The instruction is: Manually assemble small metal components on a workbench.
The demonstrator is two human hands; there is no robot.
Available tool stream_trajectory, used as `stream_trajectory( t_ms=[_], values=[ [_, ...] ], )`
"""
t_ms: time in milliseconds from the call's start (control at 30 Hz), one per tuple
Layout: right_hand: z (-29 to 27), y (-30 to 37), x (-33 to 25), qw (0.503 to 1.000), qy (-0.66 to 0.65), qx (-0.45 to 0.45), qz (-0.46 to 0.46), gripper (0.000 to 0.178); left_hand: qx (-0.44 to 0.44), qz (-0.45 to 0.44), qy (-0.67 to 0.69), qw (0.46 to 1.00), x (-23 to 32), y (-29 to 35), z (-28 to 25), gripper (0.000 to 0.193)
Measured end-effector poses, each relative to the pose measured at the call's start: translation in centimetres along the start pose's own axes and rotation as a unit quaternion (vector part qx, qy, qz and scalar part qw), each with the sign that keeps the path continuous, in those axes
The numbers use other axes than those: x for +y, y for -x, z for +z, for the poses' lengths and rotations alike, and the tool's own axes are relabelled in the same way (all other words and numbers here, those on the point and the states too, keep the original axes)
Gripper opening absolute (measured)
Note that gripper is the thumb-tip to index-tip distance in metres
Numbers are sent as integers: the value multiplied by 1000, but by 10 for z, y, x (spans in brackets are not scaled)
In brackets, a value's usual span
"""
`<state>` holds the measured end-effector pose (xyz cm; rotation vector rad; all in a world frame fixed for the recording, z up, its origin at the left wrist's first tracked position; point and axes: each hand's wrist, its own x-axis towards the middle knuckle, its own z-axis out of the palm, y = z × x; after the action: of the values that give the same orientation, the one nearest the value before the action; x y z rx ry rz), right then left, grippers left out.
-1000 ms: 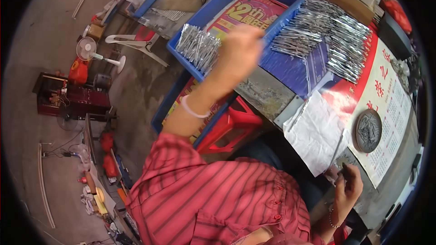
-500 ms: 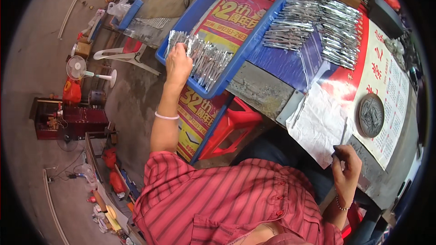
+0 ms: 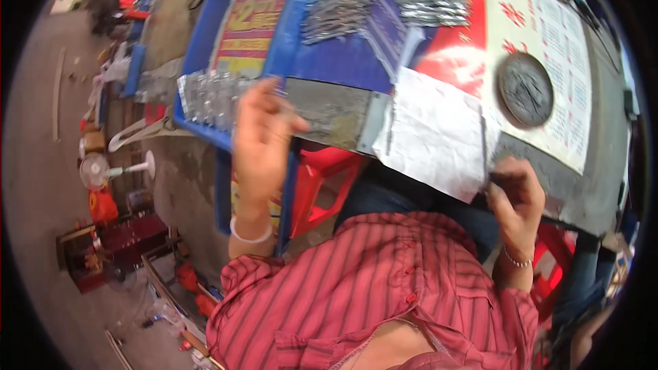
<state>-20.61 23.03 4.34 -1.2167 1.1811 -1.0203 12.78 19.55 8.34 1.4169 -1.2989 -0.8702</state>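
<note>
Loosely, the left hand (image 3: 264, 137) curls near the blue tray (image 3: 291, 20).

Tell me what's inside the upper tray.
The upper tray holds a printed sheet and, at its near end, silvery strips. The left hand covers its near right corner; anything beneath the strips is hidden.

The left hand (image 3: 262, 140), blurred, is held loosely spread at the near right corner of the blue tray (image 3: 282, 31); silvery strips (image 3: 205, 99) are laid inside. The right hand (image 3: 517, 195) is held beside the white paper (image 3: 435, 130); dark pieces (image 3: 529, 92) are gathered beyond in a round dish (image 3: 504, 96).
</note>
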Motion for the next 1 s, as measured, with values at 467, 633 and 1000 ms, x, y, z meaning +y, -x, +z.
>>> stream_trajectory(
  t_ms=[467,633,1000],
  values=[
    [-4,-6,-8,982,-173,-73,32,15,-389,6,98,916,-17,49,122,28],
    [0,-9,-7,968,-234,-77,49,16,-383,25,74,921,-18,48,120,22],
    [7,-11,-6,972,-204,-106,46,19,-349,59,82,932,-24,49,117,16]
  ],
)
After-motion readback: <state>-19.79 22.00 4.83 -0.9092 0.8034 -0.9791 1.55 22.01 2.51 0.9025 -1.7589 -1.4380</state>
